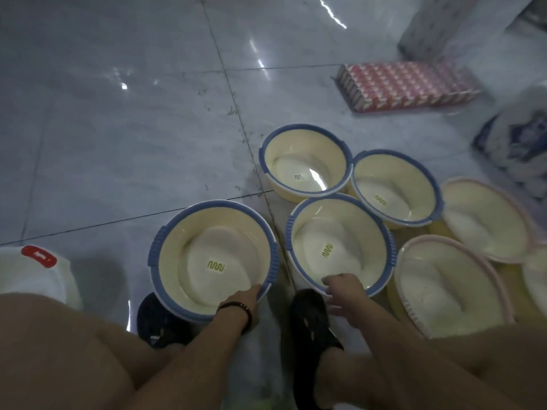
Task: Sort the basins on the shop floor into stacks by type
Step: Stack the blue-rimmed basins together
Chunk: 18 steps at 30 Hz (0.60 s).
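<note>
The left hand (244,295) grips the near rim of the left blue-rimmed basin (183,232). The right hand (344,291) curls its fingers over the near rim of the neighbouring blue-rimmed basin (310,220).

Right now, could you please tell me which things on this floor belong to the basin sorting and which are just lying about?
Job: round cream plastic basins with blue rims, one gripped by each hand: left hand, right hand; round cream plastic basins with pink rims.
Lying about: flat red patterned box; white plastic container with red handle; blue-and-white bag.
</note>
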Motion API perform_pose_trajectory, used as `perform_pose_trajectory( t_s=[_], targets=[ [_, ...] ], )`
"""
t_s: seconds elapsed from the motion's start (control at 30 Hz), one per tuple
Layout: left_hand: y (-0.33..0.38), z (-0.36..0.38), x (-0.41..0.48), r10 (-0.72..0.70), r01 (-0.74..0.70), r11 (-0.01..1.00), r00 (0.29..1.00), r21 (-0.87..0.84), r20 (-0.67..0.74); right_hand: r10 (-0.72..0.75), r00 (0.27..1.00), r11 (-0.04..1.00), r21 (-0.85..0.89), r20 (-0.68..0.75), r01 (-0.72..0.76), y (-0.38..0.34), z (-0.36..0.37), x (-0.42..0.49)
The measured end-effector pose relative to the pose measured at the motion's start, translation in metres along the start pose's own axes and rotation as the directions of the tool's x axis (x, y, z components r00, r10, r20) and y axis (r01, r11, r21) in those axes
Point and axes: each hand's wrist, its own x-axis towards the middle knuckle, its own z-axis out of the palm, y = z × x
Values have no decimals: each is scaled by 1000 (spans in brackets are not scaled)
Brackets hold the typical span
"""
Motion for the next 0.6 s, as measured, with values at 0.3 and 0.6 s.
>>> perform_pose_trajectory(
  t_s=[0.3,0.6],
  targets=[
    [22,14,13,40,-39,968,999,-249,-4,333,941,784,573,-60,-241,33,-16,52],
    [43,-17,4,-89,45,917,991,-397,-95,300,943,611,731,142,-305,28,-46,69]
  ],
)
